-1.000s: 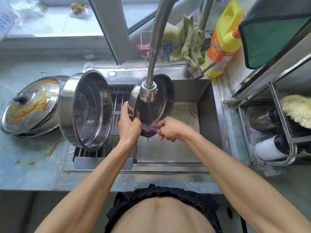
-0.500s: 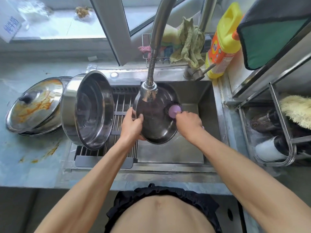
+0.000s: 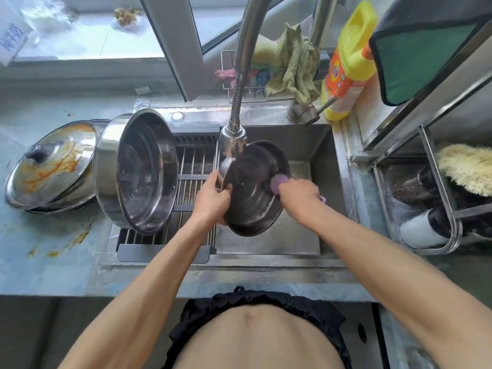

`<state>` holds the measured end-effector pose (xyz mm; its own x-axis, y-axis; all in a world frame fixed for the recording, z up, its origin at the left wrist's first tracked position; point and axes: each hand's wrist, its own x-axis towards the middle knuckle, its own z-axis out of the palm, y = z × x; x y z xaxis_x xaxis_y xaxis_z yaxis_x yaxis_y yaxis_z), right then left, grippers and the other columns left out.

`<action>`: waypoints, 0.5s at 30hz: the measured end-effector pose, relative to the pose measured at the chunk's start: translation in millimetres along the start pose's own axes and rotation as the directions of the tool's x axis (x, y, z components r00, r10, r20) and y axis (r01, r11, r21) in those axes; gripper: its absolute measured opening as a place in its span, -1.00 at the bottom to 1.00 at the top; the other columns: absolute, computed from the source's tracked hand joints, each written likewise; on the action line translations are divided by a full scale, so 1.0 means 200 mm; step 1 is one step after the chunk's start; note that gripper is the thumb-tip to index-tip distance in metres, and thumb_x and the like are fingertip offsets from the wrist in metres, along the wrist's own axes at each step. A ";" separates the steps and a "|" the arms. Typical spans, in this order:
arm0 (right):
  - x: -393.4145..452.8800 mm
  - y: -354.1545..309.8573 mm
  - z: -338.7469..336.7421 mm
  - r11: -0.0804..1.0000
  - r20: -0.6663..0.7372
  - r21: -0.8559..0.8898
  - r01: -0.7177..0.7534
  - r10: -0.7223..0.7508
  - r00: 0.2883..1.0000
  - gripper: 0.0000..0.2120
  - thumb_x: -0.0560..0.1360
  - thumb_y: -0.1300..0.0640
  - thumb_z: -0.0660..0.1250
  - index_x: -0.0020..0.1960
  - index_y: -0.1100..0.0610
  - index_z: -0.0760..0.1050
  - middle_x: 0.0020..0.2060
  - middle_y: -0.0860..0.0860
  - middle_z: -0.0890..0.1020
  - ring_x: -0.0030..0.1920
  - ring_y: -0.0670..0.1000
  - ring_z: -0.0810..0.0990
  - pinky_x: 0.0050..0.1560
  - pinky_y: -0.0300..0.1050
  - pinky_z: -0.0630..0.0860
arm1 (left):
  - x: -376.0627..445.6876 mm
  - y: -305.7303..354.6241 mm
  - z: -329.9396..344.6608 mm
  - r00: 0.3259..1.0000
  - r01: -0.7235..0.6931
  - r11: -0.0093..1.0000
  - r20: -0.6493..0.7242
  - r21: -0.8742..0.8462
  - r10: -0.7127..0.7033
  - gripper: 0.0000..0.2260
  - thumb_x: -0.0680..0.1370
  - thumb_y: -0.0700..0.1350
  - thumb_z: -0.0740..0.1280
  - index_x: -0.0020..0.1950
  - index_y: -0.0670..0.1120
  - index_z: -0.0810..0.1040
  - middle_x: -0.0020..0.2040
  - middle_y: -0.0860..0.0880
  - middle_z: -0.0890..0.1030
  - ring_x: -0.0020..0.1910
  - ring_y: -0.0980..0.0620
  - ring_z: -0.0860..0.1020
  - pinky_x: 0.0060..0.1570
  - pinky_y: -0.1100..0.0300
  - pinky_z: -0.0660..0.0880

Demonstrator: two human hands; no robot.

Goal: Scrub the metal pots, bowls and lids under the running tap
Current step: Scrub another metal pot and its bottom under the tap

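Note:
My left hand [image 3: 213,199] grips the left rim of a round metal lid [image 3: 253,206], held tilted over the sink [image 3: 327,169] with its inner side facing me. My right hand [image 3: 299,197] presses a purple scrubber [image 3: 277,182] against the lid's right inner edge. The tap head [image 3: 233,141] hangs just above the lid's upper left rim. A large steel pot [image 3: 138,171] lies on its side on the drain rack [image 3: 194,169]. A sauce-stained lid [image 3: 50,166] rests on stacked metal bowls on the left counter.
A yellow detergent bottle [image 3: 348,62] and a wire caddy with cloths [image 3: 290,65] stand behind the sink. A metal rack [image 3: 436,193] with a scouring pad and jars is at the right. Orange sauce smears [image 3: 80,237] mark the counter.
The lid went from nearly upright to tilted with its inside facing me. My right hand moved the scrubber from the lid's lower edge up to its right inner side.

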<state>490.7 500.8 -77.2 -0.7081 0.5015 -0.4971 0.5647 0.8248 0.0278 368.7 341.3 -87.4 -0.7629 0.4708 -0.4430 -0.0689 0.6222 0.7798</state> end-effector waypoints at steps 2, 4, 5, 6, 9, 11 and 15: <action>0.02 0.01 0.03 0.993 -0.078 -0.115 0.013 -0.022 0.997 -0.58 0.60 0.30 0.10 0.46 0.26 0.31 0.25 0.22 0.53 0.20 0.23 0.57 -0.05 0.00 0.48 | 0.00 0.01 0.00 0.998 0.063 0.997 -0.013 -0.052 -0.064 -0.84 0.62 -0.07 0.28 -0.10 -0.04 0.33 -0.08 -0.21 0.63 -0.13 -0.24 0.67 -0.36 -0.32 0.63; 0.03 -0.01 0.04 0.994 -0.082 -0.107 0.008 -0.017 0.997 -0.57 0.61 0.30 0.09 0.47 0.24 0.30 0.24 0.22 0.54 0.18 0.23 0.59 -0.07 -0.01 0.46 | 0.03 0.02 -0.02 0.997 0.058 0.994 -0.049 -0.096 -0.063 -0.82 0.53 0.02 0.30 -0.09 -0.02 0.34 -0.05 -0.26 0.64 -0.07 -0.29 0.67 -0.24 -0.38 0.62; 0.03 -0.03 0.05 1.000 -0.040 -0.030 0.004 -0.005 0.999 -0.58 0.59 0.30 0.11 0.45 0.21 0.36 0.23 0.21 0.56 0.18 0.24 0.59 -0.03 -0.01 0.48 | 0.04 0.02 -0.03 0.997 0.048 0.992 -0.062 -0.115 -0.056 -0.83 0.50 0.04 0.30 -0.12 0.02 0.34 -0.05 -0.28 0.64 -0.05 -0.31 0.67 -0.17 -0.39 0.62; 0.02 -0.06 0.06 0.997 0.010 0.083 0.000 -0.001 1.000 -0.58 0.57 0.29 0.14 0.41 0.17 0.43 0.23 0.21 0.57 0.19 0.24 0.59 0.03 -0.01 0.50 | 0.05 0.02 -0.03 0.996 0.026 0.991 -0.082 -0.128 -0.037 -0.83 0.50 0.04 0.31 -0.16 0.06 0.33 -0.06 -0.28 0.64 -0.06 -0.30 0.67 -0.15 -0.38 0.62; 0.00 -0.15 0.07 0.895 0.140 0.446 -0.002 -0.068 0.988 -0.61 0.52 0.26 0.23 0.31 0.07 0.57 0.21 0.15 0.61 0.07 0.18 0.63 -0.06 -0.13 0.54 | 0.05 0.04 -0.03 0.991 -0.051 0.994 -0.132 -0.092 0.039 -0.79 0.54 -0.02 0.31 -0.21 0.10 0.31 -0.19 -0.15 0.62 -0.19 -0.17 0.64 -0.17 -0.18 0.64; -0.02 -0.15 0.10 0.777 0.150 0.627 -0.045 -0.064 0.987 -0.59 0.51 0.30 0.22 0.29 0.05 0.59 0.18 0.11 0.63 -0.18 0.05 0.58 -0.34 -0.25 0.41 | 0.04 0.05 -0.02 0.991 -0.032 0.991 -0.136 -0.133 0.014 -0.79 0.56 -0.04 0.31 -0.20 0.08 0.31 -0.17 -0.18 0.58 -0.20 -0.16 0.60 -0.27 -0.17 0.65; -0.04 -0.07 0.20 0.532 0.090 0.821 -0.206 0.237 0.967 -0.74 0.51 0.19 0.23 0.08 0.13 0.65 -0.12 0.15 0.70 -0.19 0.16 0.63 -0.30 -0.14 0.51 | 0.03 0.02 -0.01 0.980 0.162 0.870 -0.027 -0.466 -0.198 -0.96 0.70 -0.12 0.24 0.13 -0.07 0.41 0.17 -0.14 0.60 0.10 -0.17 0.64 -0.34 -0.21 0.65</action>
<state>505.8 474.1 -107.9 -0.5132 0.6571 -0.5521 0.7948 0.1211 -0.5947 362.3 344.6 -85.3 -0.7516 0.3211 -0.5762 -0.4834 0.3261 0.8124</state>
